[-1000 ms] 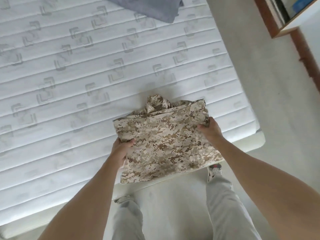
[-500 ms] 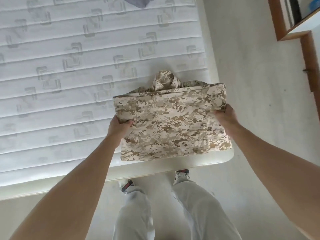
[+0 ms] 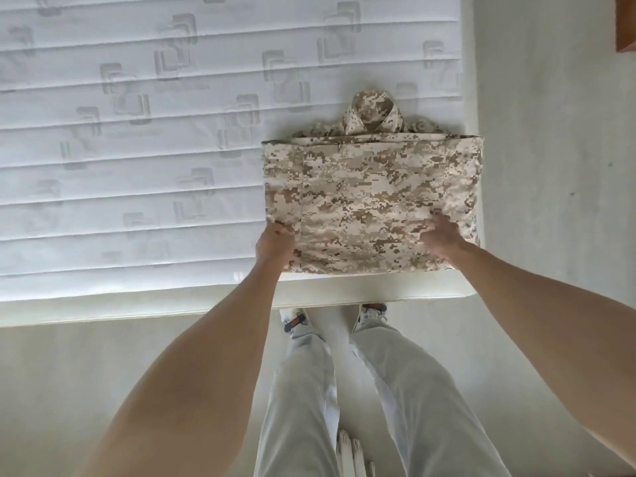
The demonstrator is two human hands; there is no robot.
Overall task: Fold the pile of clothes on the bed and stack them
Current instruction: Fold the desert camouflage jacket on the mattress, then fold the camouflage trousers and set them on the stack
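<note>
A folded tan camouflage shirt (image 3: 371,197) lies flat on the near right corner of the white mattress (image 3: 137,149), its collar sticking up at the far edge. My left hand (image 3: 275,244) grips the shirt's near left edge. My right hand (image 3: 442,235) rests on the shirt's near right part, fingers curled into the cloth.
The mattress's right edge runs just past the shirt, and its near edge is close to my hands. Pale floor (image 3: 550,166) lies to the right. A wooden furniture corner (image 3: 624,25) shows at the top right. My legs and shoes (image 3: 371,311) stand at the bed's edge.
The shirt has travelled right toward the mattress corner and now lies flat. My right hand moved from the shirt's right edge onto its top. The grey cloth at the top left the view.
</note>
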